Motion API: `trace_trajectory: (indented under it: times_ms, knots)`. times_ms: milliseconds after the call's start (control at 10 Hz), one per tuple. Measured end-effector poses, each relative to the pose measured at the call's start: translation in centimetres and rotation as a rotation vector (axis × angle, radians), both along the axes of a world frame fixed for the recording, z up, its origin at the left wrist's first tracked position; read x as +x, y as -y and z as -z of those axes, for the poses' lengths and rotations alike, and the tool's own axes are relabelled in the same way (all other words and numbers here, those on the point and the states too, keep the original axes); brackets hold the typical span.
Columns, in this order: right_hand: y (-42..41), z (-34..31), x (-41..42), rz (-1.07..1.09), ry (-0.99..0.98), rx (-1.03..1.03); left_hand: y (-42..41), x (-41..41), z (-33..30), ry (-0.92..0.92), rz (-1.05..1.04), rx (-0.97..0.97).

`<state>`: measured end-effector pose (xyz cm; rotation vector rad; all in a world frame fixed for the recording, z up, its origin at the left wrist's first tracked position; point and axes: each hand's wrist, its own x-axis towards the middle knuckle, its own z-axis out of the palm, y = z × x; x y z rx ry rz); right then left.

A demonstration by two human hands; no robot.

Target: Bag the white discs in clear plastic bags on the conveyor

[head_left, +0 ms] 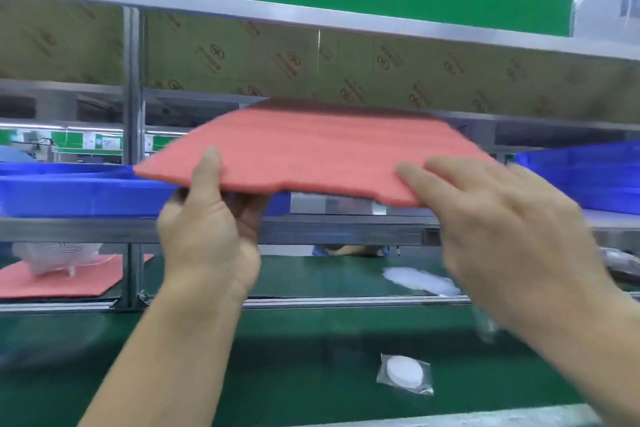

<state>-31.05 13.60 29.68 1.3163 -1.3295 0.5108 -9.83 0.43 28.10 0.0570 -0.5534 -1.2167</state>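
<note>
A pink foam sheet [311, 149] is held level above the conveyor, at the height of the blue bins. My left hand [211, 218] grips its near left edge, thumb on top and fingers underneath. My right hand [498, 218] lies blurred on the sheet's near right corner with its fingers spread and fairly straight. Below, on the green conveyor belt [277, 374], lies a white disc [404, 370] inside a clear plastic bag [420, 388]. A heap of clear bags [422, 279] lies further back on the belt.
Blue bins [69, 191] stand on a metal rack at left, with another blue bin [588, 180] at right. A second pink foam sheet [69, 277] with a clear plastic part on it lies at the left of the belt. A metal post [133, 149] rises at left. Cardboard hangs overhead.
</note>
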Motion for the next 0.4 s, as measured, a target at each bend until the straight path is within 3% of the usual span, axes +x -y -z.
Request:
trace_trajectory:
  times_ms: [100, 200, 300, 400]
  knots:
    - [6.4, -3.2, 2.9, 0.025, 0.095, 0.127, 1.6, 1.6, -1.5, 0.105, -0.077, -0.025]
    - [11.5, -4.6, 3.2, 0.022, 0.235, 0.373, 3.1, 2.8, -1.2, 0.385, -0.04, 0.033]
    - [11.9, -2.9, 2.8, -0.125, 0.231, 0.415, 3.4, 5.3, 1.0, 0.632, -0.022, 0.028]
    - [10.0, 1.7, 2.1, -0.467, 0.166, 0.029, 2.7, 6.8, 6.2, 0.987, -0.148, -0.042]
